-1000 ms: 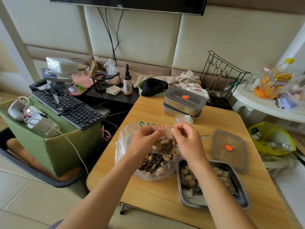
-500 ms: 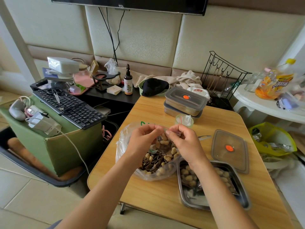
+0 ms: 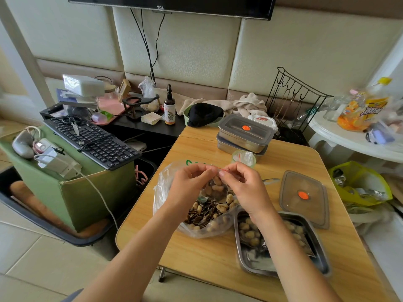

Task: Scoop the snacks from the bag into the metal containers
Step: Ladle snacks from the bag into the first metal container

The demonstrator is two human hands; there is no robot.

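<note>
Snack bag: clear plastic, sits mid-way across the wooden table, just left of the open metal container and touching its rim. Inside is a mix of dark striped seeds and pale nuts. Left hand and right hand are both over the bag mouth, fingers curled and fingertips almost meeting, each pinching the bag's top edge. A thin red strip shows between them. The open container at front right holds a layer of pale nuts, partly hidden by the right forearm. A loose lid with an orange dot in the middle lies flat just behind it. Two closed containers are stacked at the table's far edge, with a small clear cup just in front. Keyboard is on a green box to the left, apart from the table.
</note>
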